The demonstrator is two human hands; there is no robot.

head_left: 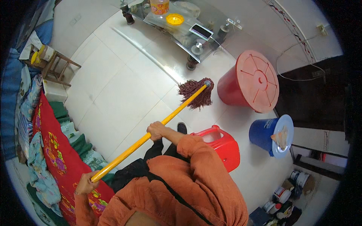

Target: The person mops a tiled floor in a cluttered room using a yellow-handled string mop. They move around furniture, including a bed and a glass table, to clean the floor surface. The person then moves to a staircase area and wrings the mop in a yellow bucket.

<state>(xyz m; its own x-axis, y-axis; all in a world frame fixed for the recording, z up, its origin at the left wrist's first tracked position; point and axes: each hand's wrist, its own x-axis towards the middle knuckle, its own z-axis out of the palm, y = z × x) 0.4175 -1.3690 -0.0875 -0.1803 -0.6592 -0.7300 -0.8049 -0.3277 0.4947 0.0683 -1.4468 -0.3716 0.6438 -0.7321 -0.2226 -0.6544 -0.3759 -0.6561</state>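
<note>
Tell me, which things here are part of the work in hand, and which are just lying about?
In use, it seems:
- mop, gripped by the left hand at its end and the right hand farther along
- floor, under the mop head

Apparently just lying about:
- red tub
- blue bucket
- phone
- yellow dish

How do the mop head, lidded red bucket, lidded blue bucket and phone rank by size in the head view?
Largest to smallest, as they look:
1. Lidded red bucket
2. Lidded blue bucket
3. Mop head
4. Phone
</note>
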